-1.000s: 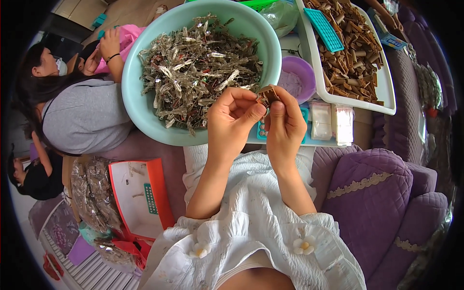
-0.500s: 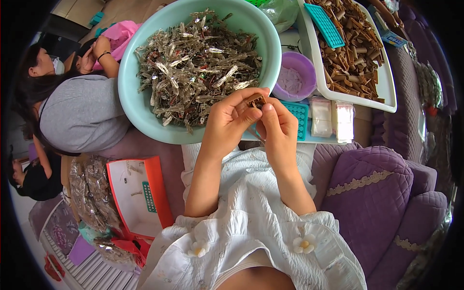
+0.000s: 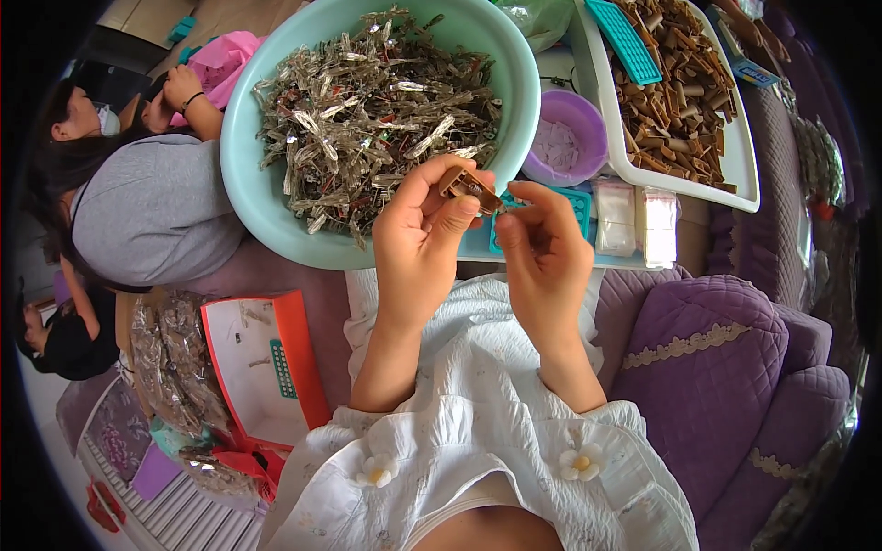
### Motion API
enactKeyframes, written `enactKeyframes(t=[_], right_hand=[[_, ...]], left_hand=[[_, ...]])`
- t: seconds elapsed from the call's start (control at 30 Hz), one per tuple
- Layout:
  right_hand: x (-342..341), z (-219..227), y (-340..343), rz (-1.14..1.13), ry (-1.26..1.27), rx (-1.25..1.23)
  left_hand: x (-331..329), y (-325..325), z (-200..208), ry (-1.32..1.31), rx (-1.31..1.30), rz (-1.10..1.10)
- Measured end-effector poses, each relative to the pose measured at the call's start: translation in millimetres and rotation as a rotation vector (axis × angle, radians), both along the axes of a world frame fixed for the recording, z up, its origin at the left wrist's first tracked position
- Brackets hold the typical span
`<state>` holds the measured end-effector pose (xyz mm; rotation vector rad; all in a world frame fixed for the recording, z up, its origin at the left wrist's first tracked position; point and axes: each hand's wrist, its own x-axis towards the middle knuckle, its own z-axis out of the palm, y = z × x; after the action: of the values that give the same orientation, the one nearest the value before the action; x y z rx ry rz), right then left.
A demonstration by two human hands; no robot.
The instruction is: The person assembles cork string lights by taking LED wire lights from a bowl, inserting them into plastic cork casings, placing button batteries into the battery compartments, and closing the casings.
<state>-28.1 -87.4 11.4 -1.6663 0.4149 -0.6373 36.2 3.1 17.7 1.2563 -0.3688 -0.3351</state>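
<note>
My left hand [image 3: 424, 241] grips a small brown plastic casing [image 3: 467, 186] between thumb and fingers, its hollow side showing a small metal part inside. At the casing's right end, the thumb and forefinger of my right hand [image 3: 547, 248] come close together. Something tiny may sit between those fingertips, but I cannot make it out. Both hands are above my lap, by the near rim of a large pale green basin [image 3: 241, 165]. Tangled bundles of thin silvery wire [image 3: 367, 119] with small red bits fill the basin.
Right of the basin stand a purple bowl [image 3: 599, 138] with white slips and a white tray [image 3: 755, 174] of brown plastic pieces. Teal moulded trays [image 3: 625, 41] and clear packets [image 3: 614, 216] lie nearby. An orange-red box [image 3: 308, 367] is at left; a person in grey [image 3: 152, 211] sits beyond.
My hands have drawn apart slightly. The left keeps the brown casing, now tilted with its hollow side more visible, while the right has shifted to the casing's right end.
</note>
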Motion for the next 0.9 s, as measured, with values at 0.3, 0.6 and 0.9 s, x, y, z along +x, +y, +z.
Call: enactKeyframes(t=[0.3,0.6,0.9], right_hand=[[4,-17,-1,-0.01,-0.032,-0.238],[0,-11,-10,0.142,0.023,0.175],[-7,-6,-25,0.27,0.051,0.17]], left_hand=[[-2,-6,2,0.105,-0.028,0.017],[-7,-13,-6,0.546,-0.443,-0.046],[-11,-13,-2,0.41,-0.36,-0.073]])
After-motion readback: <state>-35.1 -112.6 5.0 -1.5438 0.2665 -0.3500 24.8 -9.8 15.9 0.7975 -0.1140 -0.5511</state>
